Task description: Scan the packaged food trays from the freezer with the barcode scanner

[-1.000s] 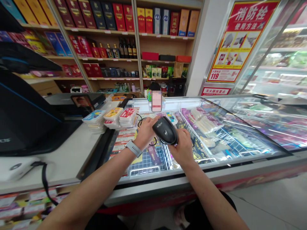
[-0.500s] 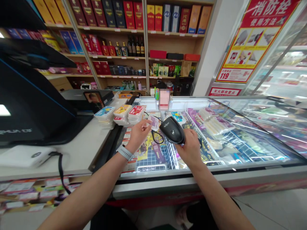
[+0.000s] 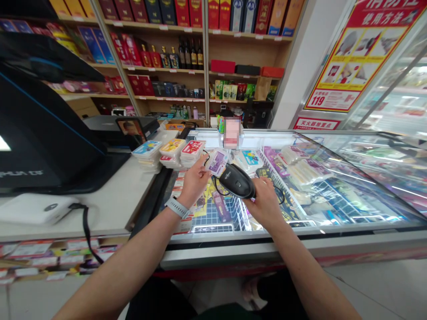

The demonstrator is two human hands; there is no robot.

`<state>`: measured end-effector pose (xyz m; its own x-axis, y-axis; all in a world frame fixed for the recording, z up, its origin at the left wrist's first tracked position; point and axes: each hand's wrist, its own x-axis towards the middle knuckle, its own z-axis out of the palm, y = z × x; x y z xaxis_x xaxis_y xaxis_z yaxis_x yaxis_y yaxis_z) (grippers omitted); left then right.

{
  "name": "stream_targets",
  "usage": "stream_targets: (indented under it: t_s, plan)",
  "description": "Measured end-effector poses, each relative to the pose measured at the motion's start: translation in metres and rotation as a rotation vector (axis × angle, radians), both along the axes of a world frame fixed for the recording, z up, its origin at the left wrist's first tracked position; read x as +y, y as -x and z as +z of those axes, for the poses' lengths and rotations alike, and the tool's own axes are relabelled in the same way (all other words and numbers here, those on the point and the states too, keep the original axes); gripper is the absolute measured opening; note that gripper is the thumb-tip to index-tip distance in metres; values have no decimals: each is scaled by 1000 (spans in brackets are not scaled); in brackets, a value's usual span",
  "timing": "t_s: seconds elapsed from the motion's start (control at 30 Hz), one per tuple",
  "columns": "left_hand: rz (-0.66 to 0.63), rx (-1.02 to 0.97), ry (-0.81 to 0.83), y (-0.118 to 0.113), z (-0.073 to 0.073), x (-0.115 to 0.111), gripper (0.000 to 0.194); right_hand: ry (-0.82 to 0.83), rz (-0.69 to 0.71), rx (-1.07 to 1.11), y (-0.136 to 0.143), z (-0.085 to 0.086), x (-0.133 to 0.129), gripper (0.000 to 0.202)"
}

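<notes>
My left hand, with a grey watch band at the wrist, pinches the left edge of a flat pack with a purple label. My right hand is wrapped round the handle of a black barcode scanner. The scanner's head points left, close to the pack's lower right side. A black cable loops beneath both. Stacks of packs with blue, yellow and red labels stand left of and behind my left hand.
Below my hands is a glass-topped freezer with wire baskets. More packs lie on the glass at the right. On the left counter are a black terminal and a white device. Stocked shelves stand behind.
The purple-labelled pack in my left hand has come up and shows more of its label. The scanner has turned slightly, pointing more to the left. The whole view has shifted a little.
</notes>
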<state>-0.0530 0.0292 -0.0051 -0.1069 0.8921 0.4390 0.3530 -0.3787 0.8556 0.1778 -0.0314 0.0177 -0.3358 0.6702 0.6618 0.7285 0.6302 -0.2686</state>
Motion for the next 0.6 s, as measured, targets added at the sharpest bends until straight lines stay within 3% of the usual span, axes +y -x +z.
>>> stream_targets:
  t_s: [0.6]
  plan:
    - [35, 28, -30, 0, 1, -2, 56, -47, -20, -23, 0, -2, 2, 15]
